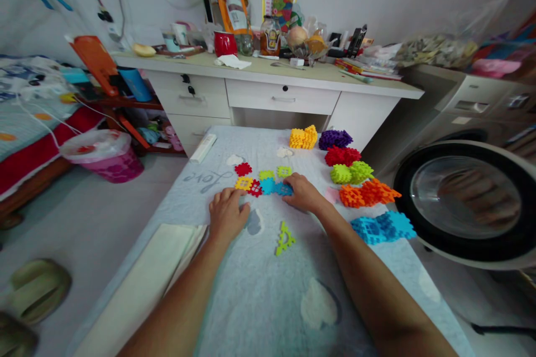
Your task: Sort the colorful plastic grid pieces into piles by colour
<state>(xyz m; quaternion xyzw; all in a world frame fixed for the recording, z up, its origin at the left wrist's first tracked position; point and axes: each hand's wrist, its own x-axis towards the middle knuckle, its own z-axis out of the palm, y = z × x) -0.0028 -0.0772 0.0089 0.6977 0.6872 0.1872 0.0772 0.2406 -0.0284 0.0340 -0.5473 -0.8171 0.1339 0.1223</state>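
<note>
Flat on the pale blue cloth [268, 301] lies a row of joined plastic tiles: yellow [243, 183], red [255, 188], blue [272, 186]. My left hand [227, 213] rests palm down with curled fingers touching the yellow and red tiles. My right hand [302, 192] presses its fingertips on the blue tile at the row's right end. A loose red tile [243, 169] and two green tiles [284, 171] lie just beyond. A green tile [285, 238] lies tilted between my forearms.
Sorted tile piles line the right side: yellow [304, 138], purple [335, 139], red [342, 155], green [350, 173], orange [367, 193], blue [383, 227]. A cluttered desk [285, 95] stands ahead, a washing machine [464, 201] at right, a pink bin [103, 154] at left.
</note>
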